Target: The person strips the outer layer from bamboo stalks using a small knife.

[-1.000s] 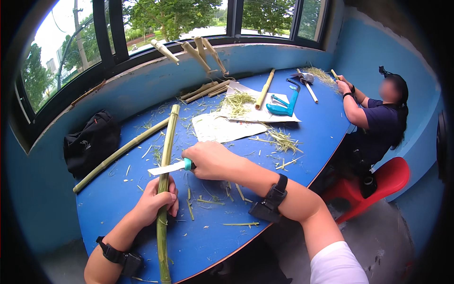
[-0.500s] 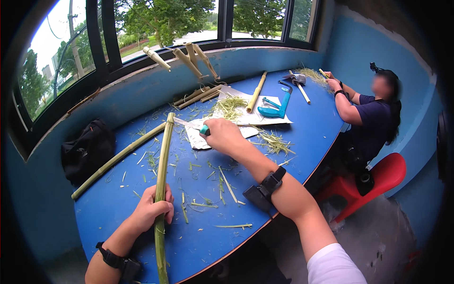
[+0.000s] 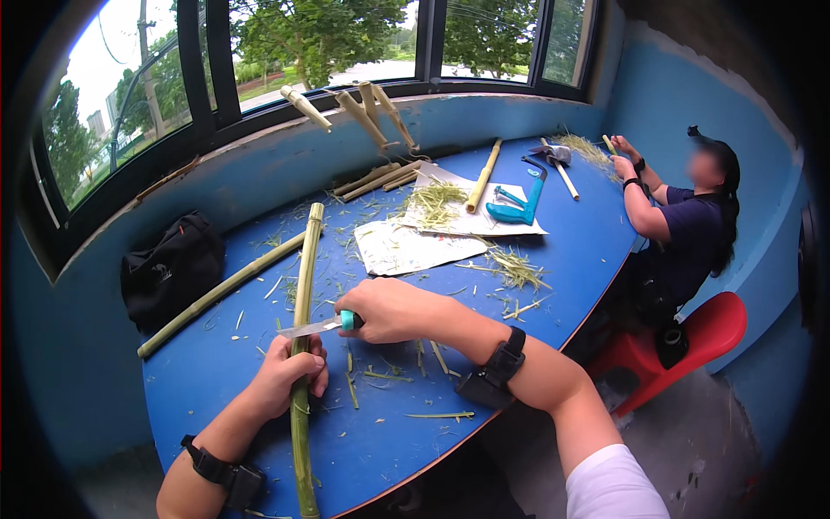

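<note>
Head view: the person's left hand (image 3: 281, 374) was closed around a green bamboo stalk (image 3: 305, 277), thumb over its front and fingertips showing along its right side. The right hand (image 3: 389, 311) curled its fingers tightly round the handle of a teal-trimmed knife (image 3: 313, 328), whose blade lay across the stalk just above the left hand. The stalk slanted over the blue table (image 3: 207, 398), its upper end near a second bamboo stalk (image 3: 226, 295).

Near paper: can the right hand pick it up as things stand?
Probably not: the right hand is wrapped around the knife. Otherwise the way to the near paper looks free.
</note>
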`<state>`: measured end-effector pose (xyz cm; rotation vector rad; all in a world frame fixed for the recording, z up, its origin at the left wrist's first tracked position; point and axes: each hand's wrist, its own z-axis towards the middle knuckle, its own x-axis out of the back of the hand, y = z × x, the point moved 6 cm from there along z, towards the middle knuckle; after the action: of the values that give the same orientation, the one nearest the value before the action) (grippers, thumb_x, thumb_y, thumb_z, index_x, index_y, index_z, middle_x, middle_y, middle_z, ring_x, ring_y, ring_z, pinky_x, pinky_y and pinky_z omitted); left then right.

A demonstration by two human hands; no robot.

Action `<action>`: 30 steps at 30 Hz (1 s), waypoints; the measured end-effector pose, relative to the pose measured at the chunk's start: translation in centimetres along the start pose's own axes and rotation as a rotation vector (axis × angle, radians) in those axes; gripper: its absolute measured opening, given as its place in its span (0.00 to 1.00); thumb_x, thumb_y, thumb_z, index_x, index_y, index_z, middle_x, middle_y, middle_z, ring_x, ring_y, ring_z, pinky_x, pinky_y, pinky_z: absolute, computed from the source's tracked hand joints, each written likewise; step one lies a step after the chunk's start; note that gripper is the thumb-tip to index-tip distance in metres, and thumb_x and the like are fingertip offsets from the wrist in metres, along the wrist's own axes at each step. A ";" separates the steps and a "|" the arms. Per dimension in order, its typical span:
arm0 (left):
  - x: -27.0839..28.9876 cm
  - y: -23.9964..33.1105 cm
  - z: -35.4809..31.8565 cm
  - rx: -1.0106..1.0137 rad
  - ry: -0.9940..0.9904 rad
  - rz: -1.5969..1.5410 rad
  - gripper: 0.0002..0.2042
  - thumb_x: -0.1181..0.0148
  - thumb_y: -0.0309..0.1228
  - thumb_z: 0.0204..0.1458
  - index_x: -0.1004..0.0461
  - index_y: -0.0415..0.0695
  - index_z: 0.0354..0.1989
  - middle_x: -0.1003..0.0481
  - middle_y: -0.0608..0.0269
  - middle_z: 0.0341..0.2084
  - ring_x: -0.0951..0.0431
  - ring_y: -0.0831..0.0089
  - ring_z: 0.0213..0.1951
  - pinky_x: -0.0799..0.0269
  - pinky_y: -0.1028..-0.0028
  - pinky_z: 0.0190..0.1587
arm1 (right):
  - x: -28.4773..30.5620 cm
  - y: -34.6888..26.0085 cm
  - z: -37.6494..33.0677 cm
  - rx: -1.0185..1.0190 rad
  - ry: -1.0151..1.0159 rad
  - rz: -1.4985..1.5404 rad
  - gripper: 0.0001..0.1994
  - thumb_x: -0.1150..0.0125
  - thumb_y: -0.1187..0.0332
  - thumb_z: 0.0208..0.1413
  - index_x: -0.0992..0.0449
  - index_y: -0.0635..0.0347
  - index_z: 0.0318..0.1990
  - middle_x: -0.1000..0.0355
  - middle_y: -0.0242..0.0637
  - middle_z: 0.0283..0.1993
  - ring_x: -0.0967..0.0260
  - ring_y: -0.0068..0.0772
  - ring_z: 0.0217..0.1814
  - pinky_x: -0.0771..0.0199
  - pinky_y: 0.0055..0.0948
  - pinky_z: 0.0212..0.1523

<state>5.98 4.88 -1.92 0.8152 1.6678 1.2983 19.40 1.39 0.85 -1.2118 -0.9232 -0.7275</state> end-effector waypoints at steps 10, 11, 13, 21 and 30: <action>-2.0 0.4 -0.4 0.016 -0.117 0.172 0.06 0.48 0.24 0.41 0.40 0.42 0.25 0.37 0.65 0.14 0.33 0.75 0.15 0.38 0.78 0.19 | 4.2 7.0 -0.4 -0.322 0.524 -0.064 0.10 0.42 0.64 0.50 0.26 0.63 0.30 0.28 0.51 0.27 0.29 0.53 0.33 0.31 0.44 0.35; -1.7 0.3 -0.3 0.014 -0.103 0.160 0.06 0.48 0.24 0.41 0.40 0.42 0.25 0.37 0.65 0.14 0.33 0.75 0.15 0.38 0.77 0.19 | 4.3 7.0 -0.5 -0.312 0.531 -0.066 0.11 0.42 0.62 0.50 0.26 0.63 0.30 0.28 0.51 0.27 0.29 0.53 0.33 0.32 0.44 0.35; -1.4 0.1 -0.2 0.012 -0.086 0.148 0.06 0.48 0.24 0.41 0.40 0.42 0.25 0.37 0.65 0.14 0.33 0.75 0.15 0.38 0.77 0.19 | 3.7 5.9 -0.1 -0.260 0.469 -0.029 0.12 0.42 0.62 0.51 0.26 0.63 0.30 0.28 0.51 0.27 0.30 0.53 0.33 0.32 0.44 0.35; -0.3 0.3 0.2 -0.029 0.071 -0.053 0.06 0.47 0.24 0.44 0.38 0.41 0.27 0.37 0.65 0.18 0.32 0.73 0.17 0.37 0.76 0.21 | 0.0 1.2 0.1 -0.010 0.050 0.043 0.14 0.42 0.60 0.53 0.27 0.65 0.30 0.29 0.51 0.26 0.30 0.54 0.33 0.32 0.44 0.35; -0.4 -0.2 0.1 -0.004 -0.064 0.059 0.06 0.48 0.25 0.45 0.39 0.40 0.27 0.37 0.65 0.17 0.31 0.74 0.17 0.36 0.76 0.21 | 0.1 0.1 -0.3 -0.049 0.020 -0.017 0.09 0.42 0.66 0.48 0.27 0.64 0.30 0.29 0.50 0.26 0.29 0.53 0.33 0.32 0.44 0.35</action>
<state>6.21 4.49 -2.05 0.9009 1.6011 1.3013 19.56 1.08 0.85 -1.2386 -0.9048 -0.7782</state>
